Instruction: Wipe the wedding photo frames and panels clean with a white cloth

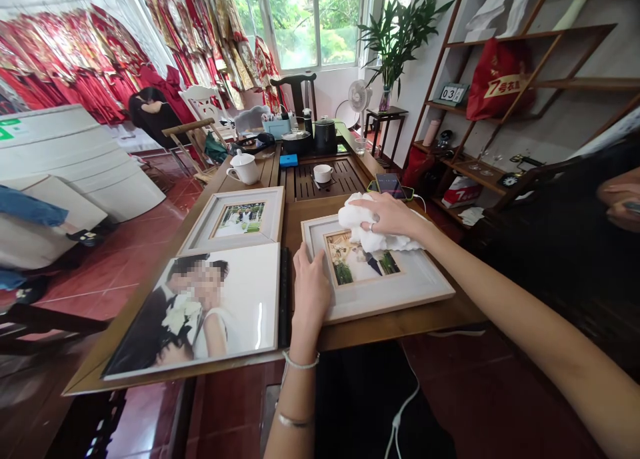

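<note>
- Head view: left hand (313, 286) on near-left edge of picture frame (370, 267); fingers bent at the rim, thumb over the border, can't tell if pinching underneath.
- Large photo panel (200, 312) left of left fingers, apart from them, flat on wooden table (370, 338).
- Picture frame flat, between both hands, partly under right fingers; small photo inside, top covered.
- Right hand (387, 214) gripping bunched white cloth (354, 214), fingers curled over it, cloth on frame's far side.
- Second frame (240, 218) beyond left fingers, to their left.
- Phone (391, 184) just past right fingers.
- White cup (323, 173) farther, left of right fingers.
- Lidded mug (244, 168) well beyond left fingers, leftward.
</note>
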### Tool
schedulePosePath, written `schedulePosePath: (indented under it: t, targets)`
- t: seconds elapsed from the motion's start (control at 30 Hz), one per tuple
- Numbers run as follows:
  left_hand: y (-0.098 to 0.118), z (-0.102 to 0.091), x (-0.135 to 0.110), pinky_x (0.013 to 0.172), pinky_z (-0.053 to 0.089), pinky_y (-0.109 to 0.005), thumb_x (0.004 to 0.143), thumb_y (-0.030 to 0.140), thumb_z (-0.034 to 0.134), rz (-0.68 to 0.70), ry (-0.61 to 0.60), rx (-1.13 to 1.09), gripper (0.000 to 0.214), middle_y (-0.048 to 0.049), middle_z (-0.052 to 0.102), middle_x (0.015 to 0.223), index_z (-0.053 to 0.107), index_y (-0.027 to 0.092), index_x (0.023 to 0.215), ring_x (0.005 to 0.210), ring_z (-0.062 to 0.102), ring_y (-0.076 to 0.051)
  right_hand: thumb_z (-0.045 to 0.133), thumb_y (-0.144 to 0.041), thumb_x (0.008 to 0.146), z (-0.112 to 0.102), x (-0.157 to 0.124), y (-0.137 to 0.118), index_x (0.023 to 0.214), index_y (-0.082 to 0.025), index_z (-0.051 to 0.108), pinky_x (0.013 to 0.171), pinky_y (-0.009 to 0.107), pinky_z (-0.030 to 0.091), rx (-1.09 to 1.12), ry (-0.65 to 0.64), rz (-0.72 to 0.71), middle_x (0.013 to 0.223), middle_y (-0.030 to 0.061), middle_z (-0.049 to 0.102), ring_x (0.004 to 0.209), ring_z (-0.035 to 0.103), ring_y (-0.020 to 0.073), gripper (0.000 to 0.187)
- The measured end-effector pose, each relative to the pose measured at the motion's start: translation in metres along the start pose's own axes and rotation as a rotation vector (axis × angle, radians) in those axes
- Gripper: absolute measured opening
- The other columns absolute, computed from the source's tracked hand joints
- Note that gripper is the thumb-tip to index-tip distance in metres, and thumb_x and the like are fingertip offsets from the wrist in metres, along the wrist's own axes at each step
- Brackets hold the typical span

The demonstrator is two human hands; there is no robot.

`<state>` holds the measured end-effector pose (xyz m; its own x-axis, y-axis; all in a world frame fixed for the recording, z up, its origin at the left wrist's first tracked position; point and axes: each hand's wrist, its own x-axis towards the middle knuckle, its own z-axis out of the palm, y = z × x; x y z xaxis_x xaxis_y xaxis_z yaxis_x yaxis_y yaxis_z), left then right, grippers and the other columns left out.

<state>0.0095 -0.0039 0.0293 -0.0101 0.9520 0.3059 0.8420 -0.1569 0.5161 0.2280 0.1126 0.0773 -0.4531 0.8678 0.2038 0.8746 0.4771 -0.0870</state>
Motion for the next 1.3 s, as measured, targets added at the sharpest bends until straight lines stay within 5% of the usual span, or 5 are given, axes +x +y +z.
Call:
schedulePosePath:
  t: [0.17,0.37,0.73,1.03,1.3]
  targets:
    - [-0.001,0.0,0.003,0.112,0.039,-0.051,0.079,-0.006,0.036,-0.025,-0.029,0.014,0.052,-0.0206,0.039,0.148,0.063,0.011,0.121,0.143,0.031,-0.033,0.063,-0.03,0.076,-0.004,-0.017,-0.006,0.131,-0.024,0.059,0.095,0.049,0.042,0.156,-0.085,-0.242,0.122,0.0112,0.061,0.108,0.055,0.0327,0.055]
    - [-0.004,0.001,0.004,0.114,0.036,-0.049,0.079,-0.007,0.036,-0.035,-0.034,-0.005,0.053,-0.0198,0.041,0.147,0.063,0.011,0.122,0.144,0.032,-0.032,0.065,-0.023,0.069,-0.026,-0.076,-0.034,0.125,-0.02,0.062,0.099,0.046,0.042,0.429,-0.271,-0.357,0.125,0.0117,0.062,0.114,0.056,0.0304,0.056]
    - [-0.009,0.005,0.002,0.113,0.038,-0.053,0.083,-0.004,0.037,0.037,0.017,-0.024,0.048,-0.0203,0.043,0.146,0.064,0.012,0.12,0.141,0.035,-0.033,0.068,-0.019,0.065,-0.052,-0.163,-0.019,0.116,-0.03,0.067,0.1,0.055,0.043,0.354,-0.185,-0.229,0.131,0.0077,0.059,0.122,0.051,0.0357,0.052]
    - [-0.01,0.005,0.002,0.114,0.036,-0.053,0.081,-0.005,0.038,0.029,0.007,-0.041,0.049,-0.0207,0.041,0.147,0.064,0.01,0.12,0.143,0.033,-0.034,0.06,-0.028,0.078,-0.025,-0.109,0.014,0.12,-0.024,0.063,0.092,0.053,0.047,0.061,0.072,-0.064,0.124,0.0131,0.059,0.11,0.054,0.0354,0.043]
    - [-0.008,0.003,0.002,0.115,0.035,-0.053,0.08,-0.006,0.037,0.011,-0.012,-0.009,0.052,-0.0206,0.039,0.148,0.064,0.01,0.122,0.143,0.032,-0.034,0.061,-0.038,0.076,-0.003,-0.02,0.026,0.143,-0.024,0.036,0.091,0.053,0.045,0.01,0.197,0.158,0.147,0.0142,0.036,0.119,0.05,0.0386,0.074]
